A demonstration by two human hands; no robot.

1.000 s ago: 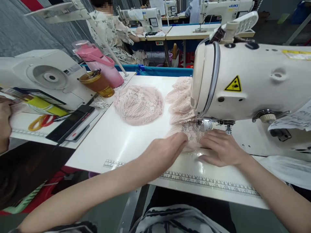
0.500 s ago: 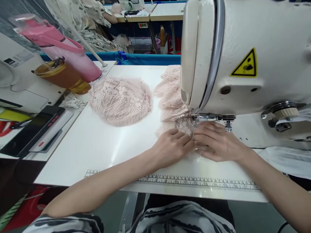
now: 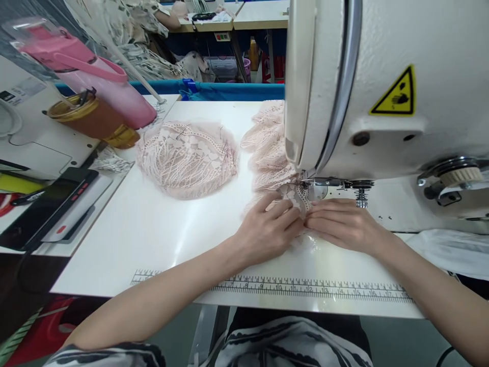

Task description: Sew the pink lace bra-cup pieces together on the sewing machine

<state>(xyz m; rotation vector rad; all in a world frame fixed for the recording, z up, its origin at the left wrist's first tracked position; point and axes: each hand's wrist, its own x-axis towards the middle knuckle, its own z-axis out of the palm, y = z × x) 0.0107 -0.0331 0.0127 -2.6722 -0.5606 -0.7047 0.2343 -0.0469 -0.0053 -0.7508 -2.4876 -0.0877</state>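
Head camera: I look down on a white table (image 3: pixel 153 234) with both of the person's hands at work in the lower middle of the frame, beneath the head of a sewing machine (image 3: pixel 367 61) that fills the upper right. Pale pink lace (image 3: pixel 265 148) is the thing being handled. It lies in gathered folds along the left side of the machine head, and its near end runs by the metal foot parts (image 3: pixel 324 182) to the fingertips.

I see the left hand (image 3: pixel 272 224) with its fingers curled in, grasping the lace near its close edge. The right hand (image 3: pixel 340 224) has its fingers laid together, pointing left, with their tips at the lace right beside the left hand. Its thumb is hidden, so I cannot tell whether it pinches the cloth or only presses it.

Left of the centre I have a rounded lace piece (image 3: pixel 187 160) lying flat, apart from both hands. A pink bottle (image 3: pixel 91 74) and an amber cup (image 3: pixel 89 120) stand close together in the upper left. Printed ruler marks (image 3: pixel 286 288) run along the table's near edge. White cloth (image 3: pixel 451 250) lies at the lower right, and another person's patterned clothing (image 3: pixel 128 23) shows at the top left.
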